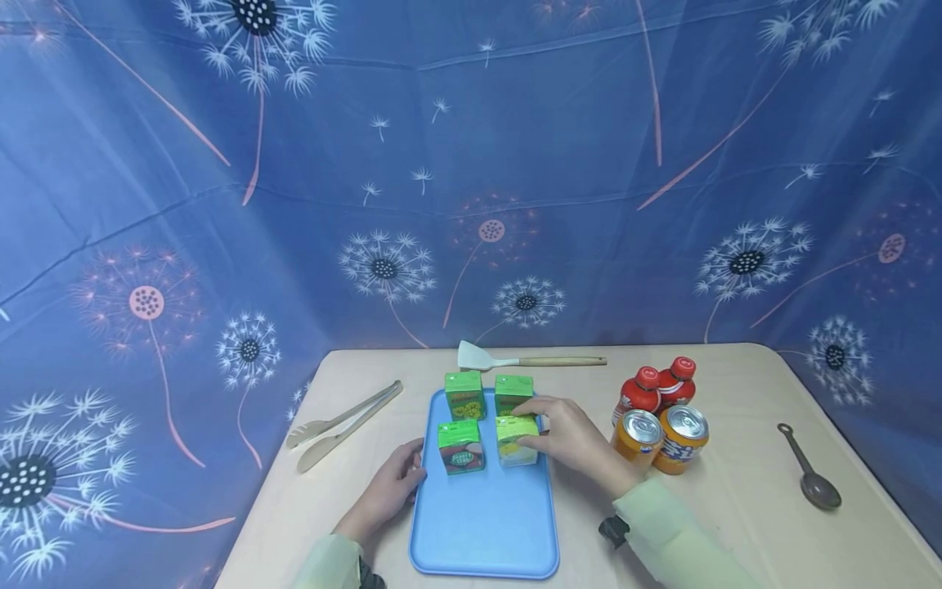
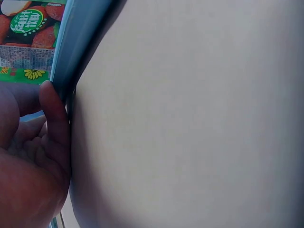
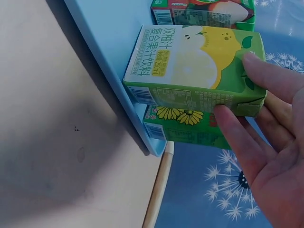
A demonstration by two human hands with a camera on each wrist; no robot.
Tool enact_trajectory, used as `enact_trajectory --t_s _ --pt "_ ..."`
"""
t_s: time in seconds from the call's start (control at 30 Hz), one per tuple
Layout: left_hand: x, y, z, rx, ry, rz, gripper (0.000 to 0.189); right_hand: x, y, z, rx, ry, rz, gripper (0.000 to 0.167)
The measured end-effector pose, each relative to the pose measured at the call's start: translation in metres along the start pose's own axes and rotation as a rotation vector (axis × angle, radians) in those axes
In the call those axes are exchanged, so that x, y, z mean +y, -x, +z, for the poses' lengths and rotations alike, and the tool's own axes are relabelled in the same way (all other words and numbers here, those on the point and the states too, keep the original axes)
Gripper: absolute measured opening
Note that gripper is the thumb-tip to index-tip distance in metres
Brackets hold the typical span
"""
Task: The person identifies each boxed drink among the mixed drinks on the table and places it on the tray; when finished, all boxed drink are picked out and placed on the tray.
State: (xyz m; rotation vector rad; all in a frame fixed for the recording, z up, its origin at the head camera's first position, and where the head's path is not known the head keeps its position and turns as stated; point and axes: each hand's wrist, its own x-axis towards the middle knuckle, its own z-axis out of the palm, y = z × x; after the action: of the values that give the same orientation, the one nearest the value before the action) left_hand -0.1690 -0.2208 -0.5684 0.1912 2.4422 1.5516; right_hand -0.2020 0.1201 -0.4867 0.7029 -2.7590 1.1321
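Note:
With thumb and fingers, my right hand [image 1: 562,429] holds the upper end of a yellow-green juice box [image 3: 194,66] with a citrus picture. This box stands upright on a blue tray [image 1: 482,532]. My left hand [image 1: 390,483] grips the tray's left rim, its fingers partly hidden there. Left of the held box is a juice box with red fruit pictures [image 1: 461,458]. Behind them stand two green boxes with yellow flowers, one at the back left [image 1: 465,401] and one at the back right [image 1: 511,397], partly covered by my right hand.
Tongs [image 1: 346,425] lie left of the tray, and a white spatula [image 1: 478,357] with a wooden handle lies behind it. To the right stand two red bottles [image 1: 639,393] and two orange cans [image 1: 680,450]. A dark spoon [image 1: 817,489] lies farther right. Blue cloth surrounds the table.

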Motion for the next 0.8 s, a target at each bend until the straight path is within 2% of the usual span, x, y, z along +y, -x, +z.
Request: enact_trajectory --t_s 0.3,0.6,0.7,0.8 --pt "0.003 0.000 -0.001 -0.012 0.004 -0.005 0.055 -0.002 0.000 0.002 0.002 0.003 0.021 0.039" --pt "0.003 0.001 -0.003 -0.020 -0.064 -0.013 0.054 -0.006 0.005 0.006 -0.023 0.081 0.034 0.043" --pt "0.004 0.001 -0.004 -0.009 -0.101 -0.020 0.054 -0.005 0.013 0.004 -0.022 0.133 0.007 0.050" --pt "0.008 0.002 -0.006 0.002 -0.154 -0.009 0.053 -0.002 0.026 -0.005 0.027 0.167 -0.055 0.052"
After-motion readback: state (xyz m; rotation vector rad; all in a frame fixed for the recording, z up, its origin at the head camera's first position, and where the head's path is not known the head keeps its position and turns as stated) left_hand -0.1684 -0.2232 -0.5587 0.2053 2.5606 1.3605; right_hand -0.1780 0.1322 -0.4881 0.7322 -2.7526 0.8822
